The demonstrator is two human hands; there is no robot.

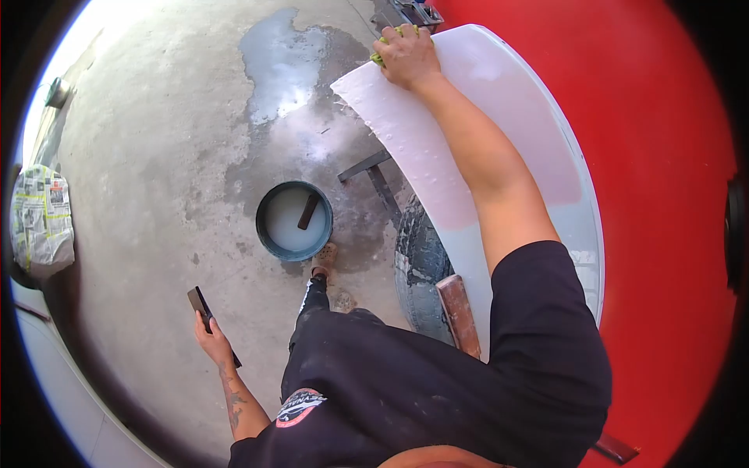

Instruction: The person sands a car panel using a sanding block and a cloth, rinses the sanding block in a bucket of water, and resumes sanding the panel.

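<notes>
Low at the left, my left hand (pixel 212 340) grips a long dark sanding block (pixel 200 304), held out over the floor. My right hand (pixel 409 56) reaches to the far end of a curved white and pinkish car panel (pixel 523 140), its fingers closed on a yellow-green cloth or sponge (pixel 380 58) pressed against the panel's edge. Drops of water hang along the panel's left edge. Between my hands, a dark round bucket (pixel 260 234) of cloudy water stands on the floor, with a dark block (pixel 309 210) in it.
Under the panel are a worn tire (pixel 413 261), a dark metal stand leg (pixel 380 187) and a reddish-brown block (pixel 459 312). A wet patch (pixel 285 66) spreads across the concrete. A bright red surface (pixel 655 195) lies right; a paper-covered object (pixel 43 218) stands left.
</notes>
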